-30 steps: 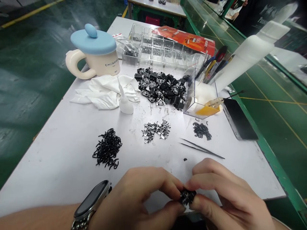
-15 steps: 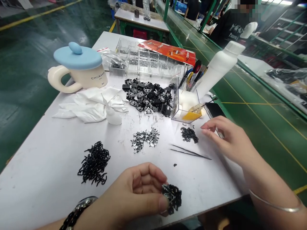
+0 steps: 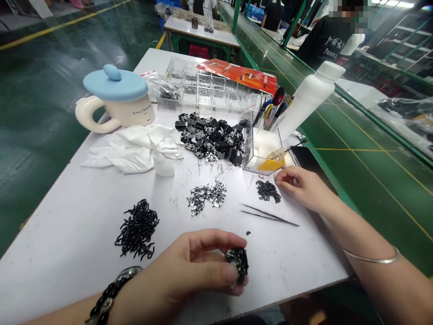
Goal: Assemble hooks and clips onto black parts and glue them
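Observation:
Near the front edge of the white table (image 3: 77, 234), my left hand (image 3: 203, 266) grips a small black and silver part (image 3: 237, 264) between thumb and fingers. My right hand (image 3: 299, 187) is closed, fingertips pinched at the right side of a small pile of black hooked pieces (image 3: 268, 191); what they hold is too small to make out. Black tweezers (image 3: 270, 215) lie in front of that pile. A pile of silver clips (image 3: 206, 196) sits mid-table, with black curved pieces (image 3: 138, 229) to the left and black and silver assemblies (image 3: 213, 137) farther back.
A clear box (image 3: 260, 149) with tools stands beside a white bottle (image 3: 313, 97) and a phone (image 3: 304, 158). Farther left are a lidded mug (image 3: 130, 110), white cloth (image 3: 128, 149) and small nozzle bottle (image 3: 164, 163). Behind are a divided tray (image 3: 203, 101) and red card (image 3: 241, 74).
My right hand has moved left to the small hooked pile and its fingers have come together. The part in my left hand has turned, with the fingers now wrapped farther round it.

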Demonstrator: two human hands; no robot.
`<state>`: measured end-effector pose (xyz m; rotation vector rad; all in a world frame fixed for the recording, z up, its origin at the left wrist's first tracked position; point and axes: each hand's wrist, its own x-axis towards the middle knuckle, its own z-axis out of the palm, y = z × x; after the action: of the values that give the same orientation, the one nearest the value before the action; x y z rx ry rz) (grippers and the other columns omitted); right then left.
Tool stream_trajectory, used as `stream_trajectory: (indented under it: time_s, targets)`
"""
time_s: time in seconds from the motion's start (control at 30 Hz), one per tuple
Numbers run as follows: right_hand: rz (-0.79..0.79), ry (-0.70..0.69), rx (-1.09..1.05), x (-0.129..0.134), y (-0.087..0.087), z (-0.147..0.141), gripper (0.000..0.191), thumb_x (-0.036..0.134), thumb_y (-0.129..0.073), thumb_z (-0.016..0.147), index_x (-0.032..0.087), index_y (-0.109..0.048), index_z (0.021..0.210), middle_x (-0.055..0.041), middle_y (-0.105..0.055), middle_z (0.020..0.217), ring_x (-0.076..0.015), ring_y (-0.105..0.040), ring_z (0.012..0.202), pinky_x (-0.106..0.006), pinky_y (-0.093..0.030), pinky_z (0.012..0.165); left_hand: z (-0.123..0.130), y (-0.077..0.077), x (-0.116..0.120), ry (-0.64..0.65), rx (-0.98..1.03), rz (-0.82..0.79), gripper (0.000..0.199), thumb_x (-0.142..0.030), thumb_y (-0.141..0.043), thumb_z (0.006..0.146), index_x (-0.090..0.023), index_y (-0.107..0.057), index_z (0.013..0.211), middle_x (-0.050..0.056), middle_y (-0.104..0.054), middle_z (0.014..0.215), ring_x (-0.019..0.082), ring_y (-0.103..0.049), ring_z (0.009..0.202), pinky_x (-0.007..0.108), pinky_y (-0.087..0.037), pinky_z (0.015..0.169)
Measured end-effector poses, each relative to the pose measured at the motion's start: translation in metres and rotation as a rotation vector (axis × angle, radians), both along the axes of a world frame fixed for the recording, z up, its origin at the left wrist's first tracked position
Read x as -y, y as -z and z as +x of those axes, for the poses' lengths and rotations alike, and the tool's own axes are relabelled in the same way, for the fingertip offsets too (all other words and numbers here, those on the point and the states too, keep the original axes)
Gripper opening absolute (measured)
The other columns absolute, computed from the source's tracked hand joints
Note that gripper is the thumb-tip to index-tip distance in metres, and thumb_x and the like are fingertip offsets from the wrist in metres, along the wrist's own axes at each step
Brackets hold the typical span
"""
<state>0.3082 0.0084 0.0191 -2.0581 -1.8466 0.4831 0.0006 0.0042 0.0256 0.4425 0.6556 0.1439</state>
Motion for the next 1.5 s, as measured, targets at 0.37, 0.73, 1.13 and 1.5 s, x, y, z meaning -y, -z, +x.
stream_trajectory:
  time_s: [0.37, 0.73, 1.13, 1.5]
  targets:
    - [0.414, 0.214, -0.417, 0.074, -0.024, -0.066, 0.011, 0.018, -0.066, 0.079, 0.022, -0.059, 0.087, 0.0002, -0.064, 0.069, -0.0147, -0.061, 0.058, -0.025, -0.052, 0.056, 0.001, 0.000, 0.000, -0.124, 0.068, -0.045, 0.026, -0.011, -0.072, 0.071, -0.014, -0.066, 0.096, 0.004, -0.069, 0.077, 0.013, -0.066, 0.072, 0.023, -0.049, 0.073]
    - [0.170, -0.052, -1.014, 0.077, -0.012, -0.137, 0.007, 0.020, -0.070, 0.077, 0.021, -0.062, 0.076, -0.0021, -0.050, 0.082, -0.0127, -0.053, 0.076, -0.021, -0.048, 0.065, 0.001, -0.002, -0.002, -0.114, 0.142, -0.029, 0.025, -0.011, -0.073, 0.070, -0.012, -0.065, 0.094, 0.004, -0.067, 0.085, 0.012, -0.065, 0.073, 0.023, -0.051, 0.074]
    - [-0.048, 0.054, -1.305, 0.077, -0.006, -0.139, 0.008, 0.025, -0.072, 0.074, 0.023, -0.065, 0.076, -0.0002, -0.046, 0.084, -0.0103, -0.049, 0.075, -0.017, -0.045, 0.064, 0.000, -0.002, -0.001, -0.100, 0.123, -0.012, 0.023, -0.012, -0.073, 0.072, -0.012, -0.061, 0.091, 0.001, -0.065, 0.081, 0.009, -0.065, 0.071, 0.021, -0.049, 0.073]
    - [0.196, -0.169, -0.682, 0.078, -0.016, -0.132, 0.015, 0.012, -0.062, 0.081, 0.025, -0.064, 0.089, -0.0023, -0.050, 0.085, -0.0135, -0.052, 0.082, -0.024, -0.046, 0.068, 0.001, 0.000, -0.002, -0.104, 0.080, -0.010, 0.025, -0.012, -0.073, 0.071, -0.013, -0.060, 0.093, 0.001, -0.064, 0.086, 0.009, -0.063, 0.074, 0.023, -0.049, 0.075]
